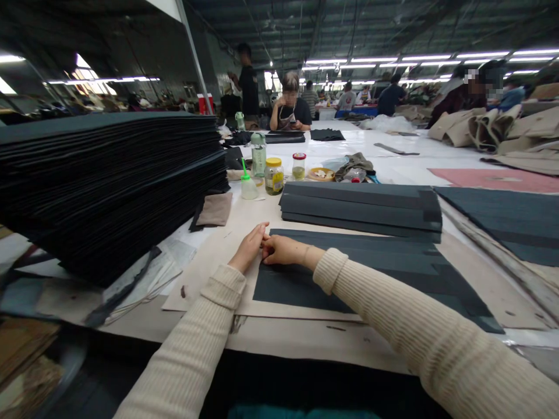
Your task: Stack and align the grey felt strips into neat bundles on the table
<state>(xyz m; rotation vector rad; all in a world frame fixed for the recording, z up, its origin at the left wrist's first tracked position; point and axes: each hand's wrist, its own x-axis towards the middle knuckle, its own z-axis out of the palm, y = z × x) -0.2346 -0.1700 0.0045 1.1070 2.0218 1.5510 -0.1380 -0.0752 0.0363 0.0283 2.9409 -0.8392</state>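
Observation:
Dark blue-grey fabric panels (305, 285) lie overlapped on a pale board (201, 285) in front of me. My left hand (250, 247) is at the panels' upper left corner, palm turned inward, fingers pointing away and close to the other hand. My right hand (282, 250) rests over that same corner with its fingers curled; what its fingertips hold, if anything, is too small to make out. The two hands meet at the fingertips. Just beyond them lies a second group of folded dark strips (358, 206).
A tall stack of dark fabric (109, 174) rises at the left. Behind the hands stand a glue bottle (249, 187), a yellow-lidded jar (274, 176) and a green bottle (258, 156). A person (290, 107) sits across the table. More dark panels (515, 218) lie right.

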